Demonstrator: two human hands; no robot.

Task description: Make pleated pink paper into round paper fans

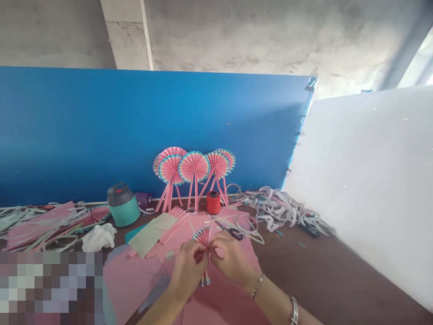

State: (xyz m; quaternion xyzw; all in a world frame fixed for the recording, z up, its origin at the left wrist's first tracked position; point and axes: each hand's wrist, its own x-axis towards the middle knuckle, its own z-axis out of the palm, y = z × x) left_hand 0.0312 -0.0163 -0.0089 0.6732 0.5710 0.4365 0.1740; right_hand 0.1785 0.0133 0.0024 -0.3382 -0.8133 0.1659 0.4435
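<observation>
My left hand (186, 270) and my right hand (231, 258) meet over the table, both pinching a small pleated pink paper fan (203, 235) with a blue edge. Its top spreads open above my fingers and its folded lower end (205, 280) hangs below them. Pink paper sheets (135, 282) lie under my hands. Several finished round pink fans on sticks (193, 169) lean upright against the blue board (101, 131) behind.
A teal container with a grey lid (122, 205) stands at the left, a red thread spool (213, 202) near the fans, scissors (230, 231) just beyond my right hand. White paper strips (284, 210) pile at the right by a white board (372, 180). Crumpled white tissue (99, 237) lies left.
</observation>
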